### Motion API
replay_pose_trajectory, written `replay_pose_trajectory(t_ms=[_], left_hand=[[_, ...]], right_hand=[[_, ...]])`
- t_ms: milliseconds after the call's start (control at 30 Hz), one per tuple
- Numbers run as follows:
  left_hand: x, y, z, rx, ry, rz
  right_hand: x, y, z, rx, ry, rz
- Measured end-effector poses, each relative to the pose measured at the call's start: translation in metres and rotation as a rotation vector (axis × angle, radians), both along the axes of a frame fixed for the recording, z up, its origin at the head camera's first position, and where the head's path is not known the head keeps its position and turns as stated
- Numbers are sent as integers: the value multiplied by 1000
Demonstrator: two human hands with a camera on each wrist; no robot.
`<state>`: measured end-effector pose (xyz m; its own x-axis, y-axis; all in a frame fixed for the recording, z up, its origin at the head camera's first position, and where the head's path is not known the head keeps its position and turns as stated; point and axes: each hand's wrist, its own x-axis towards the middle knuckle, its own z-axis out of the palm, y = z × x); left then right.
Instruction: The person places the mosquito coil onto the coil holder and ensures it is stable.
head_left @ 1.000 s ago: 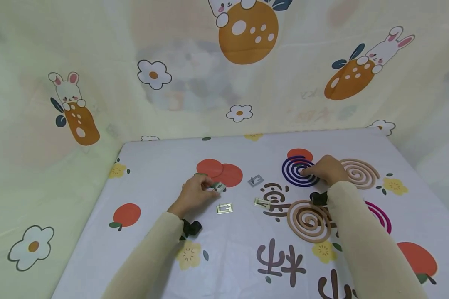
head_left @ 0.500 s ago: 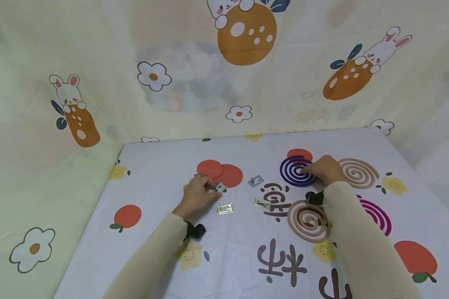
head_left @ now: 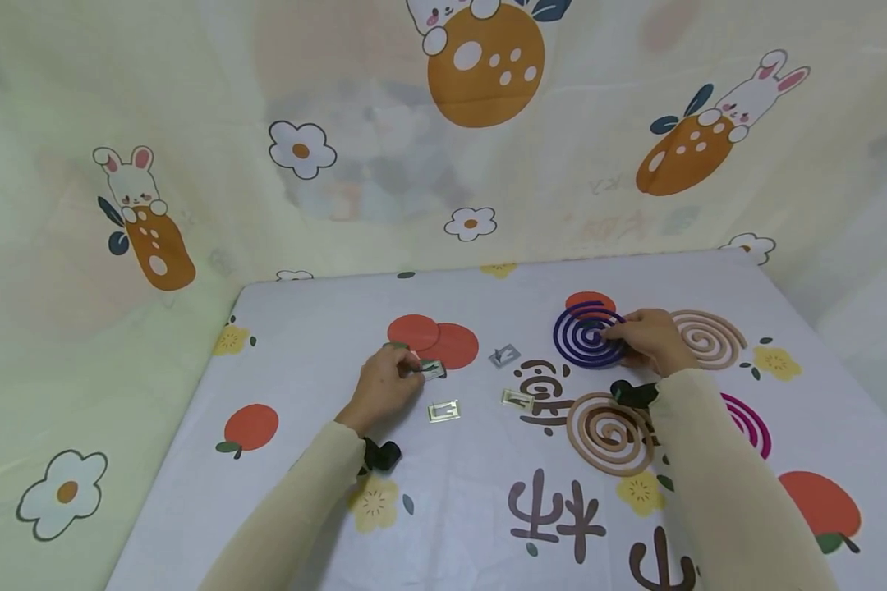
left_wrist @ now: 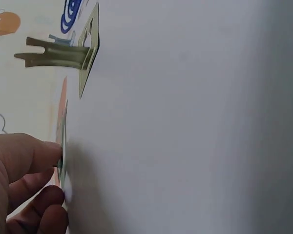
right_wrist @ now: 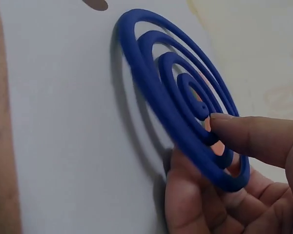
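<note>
My right hand (head_left: 654, 338) holds a dark blue mosquito coil (head_left: 578, 355). In the right wrist view the thumb lies over the coil (right_wrist: 151, 100) near its centre, with the other fingers under it, and the coil stands tilted off the cloth. My left hand (head_left: 384, 386) pinches a small metal coil stand (head_left: 434, 370) low at the table; the left wrist view shows that plate nearly edge-on, partly hidden by fingers. Nearby lie a second stand (head_left: 444, 410), a third stand (head_left: 518, 400) and a grey stand (head_left: 504, 355). One stand (left_wrist: 63, 53) has its prong bent up.
A tan coil (head_left: 610, 435) lies in front of my right hand, another tan coil (head_left: 710, 341) behind it to the right. A magenta coil (head_left: 756, 423) is partly covered by my right sleeve. The printed cloth (head_left: 303, 328) meets a fabric wall (head_left: 384, 238) at the back.
The right hand has turned, its fingers now under the blue coil, and the coil has lifted off the cloth. The left hand has barely moved and keeps its pinch on the stand.
</note>
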<state>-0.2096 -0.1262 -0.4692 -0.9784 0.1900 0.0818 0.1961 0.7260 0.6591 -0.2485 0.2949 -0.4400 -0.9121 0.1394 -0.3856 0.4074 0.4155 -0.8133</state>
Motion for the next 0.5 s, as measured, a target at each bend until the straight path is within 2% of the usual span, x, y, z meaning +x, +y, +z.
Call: replay_pose_trajectory(t_ms=[133, 300, 500], left_hand=[[-1, -6, 2, 55, -37, 0], [0, -13, 6, 172, -73, 19], [5, -20, 5, 203, -68, 21]], right_hand=[[3, 2, -2, -101, -13, -5], [7, 4, -6, -211, -23, -20], [11, 4, -10, -331, -23, -27]])
